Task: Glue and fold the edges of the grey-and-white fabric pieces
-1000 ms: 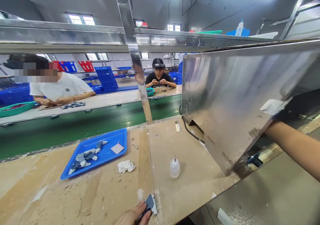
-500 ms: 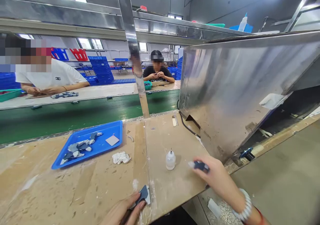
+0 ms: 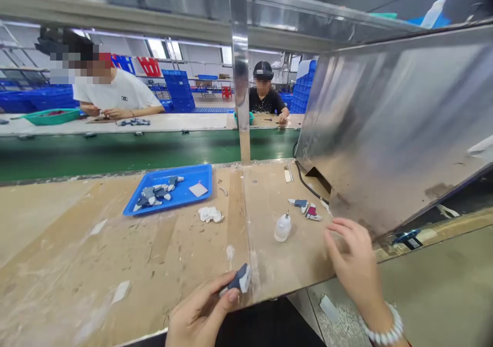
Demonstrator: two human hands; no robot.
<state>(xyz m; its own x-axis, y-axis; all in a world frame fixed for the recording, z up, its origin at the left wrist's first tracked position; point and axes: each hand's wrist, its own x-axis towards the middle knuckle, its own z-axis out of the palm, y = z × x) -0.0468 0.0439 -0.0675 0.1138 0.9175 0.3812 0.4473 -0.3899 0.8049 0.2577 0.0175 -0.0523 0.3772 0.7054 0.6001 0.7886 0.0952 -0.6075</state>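
1. A small flat grey-blue piece with a white edge [image 3: 239, 279] sits at the near edge of the worn wooden workbench [image 3: 77, 244], pinched at its near end between the thumb and fingertips of the left hand [image 3: 202, 313]; the far end sticks out past the fingertips, tilted up to the right.
2. The fingers of that hand are curled close on the piece, so the grip is closed around it.
3. The right hand [image 3: 356, 262] hovers over the right end of the bench with its fingers loosely spread and slightly bent, holding nothing. A white bead bracelet [image 3: 383, 329] circles its wrist.
4. Just beyond and left of those fingertips lie two small grey, white and red pieces [image 3: 306, 208], apart from the hand.
5. A small translucent squeeze bottle with a pointed nozzle [image 3: 282, 227] stands upright between the two hands, near the loose pieces.
6. Farther left lies a crumpled white rag [image 3: 210, 214], and beyond it a shallow blue plastic tray [image 3: 185, 195] holding a scatter of grey pieces and one pale square.
7. A slanted steel panel [image 3: 385, 126] rises on the right; a black cable [image 3: 308, 185] runs under its lower edge.
8. Past the bench runs a green conveyor belt [image 3: 115, 152], and two other people sit at the far side, their hands on their own table.
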